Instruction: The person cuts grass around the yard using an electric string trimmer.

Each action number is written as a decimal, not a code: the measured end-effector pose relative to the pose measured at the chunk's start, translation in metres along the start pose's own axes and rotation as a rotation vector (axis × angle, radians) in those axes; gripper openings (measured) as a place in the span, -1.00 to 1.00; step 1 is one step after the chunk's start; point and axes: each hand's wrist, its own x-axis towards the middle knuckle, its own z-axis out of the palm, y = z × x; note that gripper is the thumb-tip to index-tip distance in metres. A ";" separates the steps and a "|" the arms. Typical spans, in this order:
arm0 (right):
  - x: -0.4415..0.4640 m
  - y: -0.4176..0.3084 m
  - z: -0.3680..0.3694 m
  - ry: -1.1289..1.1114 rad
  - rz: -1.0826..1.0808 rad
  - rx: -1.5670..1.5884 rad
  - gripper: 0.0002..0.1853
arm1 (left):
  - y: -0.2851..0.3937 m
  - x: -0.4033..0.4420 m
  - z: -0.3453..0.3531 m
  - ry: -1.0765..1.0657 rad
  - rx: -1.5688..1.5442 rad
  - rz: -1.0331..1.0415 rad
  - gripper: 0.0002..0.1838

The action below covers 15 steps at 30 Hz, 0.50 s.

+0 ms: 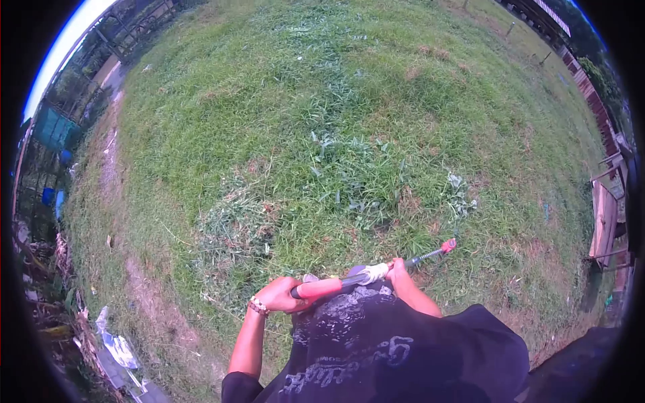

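Note:
A long pole tool point(318, 289) with a thick red grip lies across the front of my body. White wrapping point(373, 273) covers its middle, and a coiled spring section leads to a red end piece point(448, 246) on the right. My left hand point(281, 294), with a beaded bracelet at the wrist, is closed at the left end by the red grip. Further along, just past the white wrapping, my right hand point(399, 271) is closed around the pole. The fingers of both hands are partly hidden. What kind of tool it is, I cannot tell.
Grass point(242, 101) spreads ahead, with broad-leaved weeds point(359, 201) in front of me. A heap of cut grass point(235, 228) lies left of centre. A dirt path point(111, 154) runs along the left. White plastic point(119, 349) lies lower left; a wooden structure point(603, 218) stands right.

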 end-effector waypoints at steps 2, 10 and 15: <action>0.002 0.008 -0.024 0.021 -0.015 0.091 -0.78 | -0.014 0.022 -0.021 -0.101 0.014 0.072 -0.61; 0.012 0.001 -0.085 0.020 -0.049 0.383 -0.84 | 0.065 0.111 -0.090 -0.547 0.101 0.175 -0.49; -0.041 -0.038 -0.064 0.021 -0.071 0.275 -0.90 | 0.130 0.178 -0.095 -0.860 -0.252 0.570 -0.19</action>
